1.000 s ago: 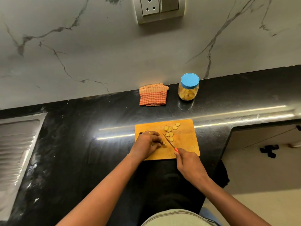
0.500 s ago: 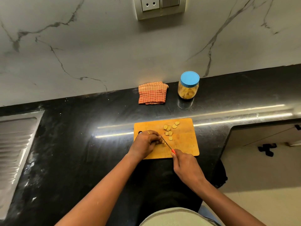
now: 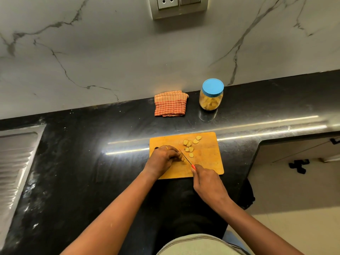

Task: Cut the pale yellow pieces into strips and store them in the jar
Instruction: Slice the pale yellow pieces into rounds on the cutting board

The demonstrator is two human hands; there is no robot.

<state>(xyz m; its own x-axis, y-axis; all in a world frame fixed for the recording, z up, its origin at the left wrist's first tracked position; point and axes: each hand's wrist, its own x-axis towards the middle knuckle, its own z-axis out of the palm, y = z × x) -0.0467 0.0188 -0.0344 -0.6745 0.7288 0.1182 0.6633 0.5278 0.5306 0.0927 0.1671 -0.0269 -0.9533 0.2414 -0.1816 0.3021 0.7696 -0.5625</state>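
Knife edged left, its blade pointing diagonally away-left.

No writing, label or number can be read from where I stand, not on the jar, the checked cloth or the wall socket plate
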